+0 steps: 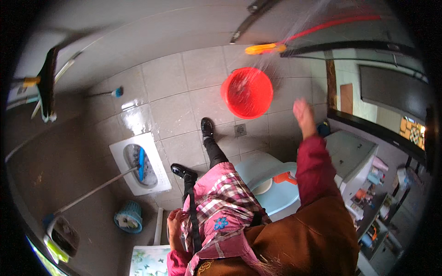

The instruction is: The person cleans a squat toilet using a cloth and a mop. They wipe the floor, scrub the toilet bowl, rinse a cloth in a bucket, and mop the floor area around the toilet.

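Note:
My right hand (303, 109) is stretched out to the right of a red plastic bucket (264, 98), with nothing visible in it; it is blurred and its fingers look loosely curled. Water sprays down from the top into the bucket, which stands on the tiled floor. A yellow-orange tool head (261, 49) on a red handle (331, 27) shows just above the bucket. My left hand (175, 219) rests at the side of my pink checked apron (221, 188); whether it grips the cloth cannot be told.
A squat toilet (165, 179) holds a blue brush head (141, 164) on a long pole. A blue waste basket (137, 215), a floor drain (240, 130), a light blue plastic chair (281, 203) and a cabinet (352, 148) surround me. A squeegee (48, 86) hangs at the left. The floor is wet.

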The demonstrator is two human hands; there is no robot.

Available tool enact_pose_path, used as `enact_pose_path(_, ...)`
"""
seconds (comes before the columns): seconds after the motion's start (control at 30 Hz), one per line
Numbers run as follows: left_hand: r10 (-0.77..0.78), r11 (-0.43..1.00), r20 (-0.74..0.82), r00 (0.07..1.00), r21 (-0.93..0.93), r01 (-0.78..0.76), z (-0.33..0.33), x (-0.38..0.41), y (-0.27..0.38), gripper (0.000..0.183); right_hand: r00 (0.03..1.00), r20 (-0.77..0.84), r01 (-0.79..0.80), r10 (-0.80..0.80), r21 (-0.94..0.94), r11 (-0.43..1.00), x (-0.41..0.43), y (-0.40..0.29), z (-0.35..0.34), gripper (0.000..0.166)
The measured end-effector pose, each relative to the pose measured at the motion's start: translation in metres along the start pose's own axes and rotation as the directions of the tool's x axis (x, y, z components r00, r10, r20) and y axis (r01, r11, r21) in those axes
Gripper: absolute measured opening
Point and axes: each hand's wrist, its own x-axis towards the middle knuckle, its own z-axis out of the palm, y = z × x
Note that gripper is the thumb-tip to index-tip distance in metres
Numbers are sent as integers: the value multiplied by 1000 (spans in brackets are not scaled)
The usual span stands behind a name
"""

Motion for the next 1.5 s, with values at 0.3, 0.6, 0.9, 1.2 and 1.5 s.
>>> enact_pose_path(0.3,109,990,-26,994,-86,-111,-92,-13,-46,15,913,144,-198,382,-661,724,-230,161,-18,27)
enact_pose_path(0.6,177,894,-187,966,-380,-237,-210,-33,-65,23,800,234,-121,552,-838,531,-374,213,9,28)
enact_pose_path(0.9,97,741,-480,872,-550,-385,-318,-24,-72,26,723,472,241,505,-857,455,-425,183,147,29)
enact_pose_path(1.2,424,637,-704,569,-215,-740,-466,-34,141,32,588,485,366,647,-873,323,-418,182,256,27)
enact_pose_path(1.5,330,890,-870,365,159,-427,-560,12,322,64,581,571,364,579,-819,443,-401,149,328,27)
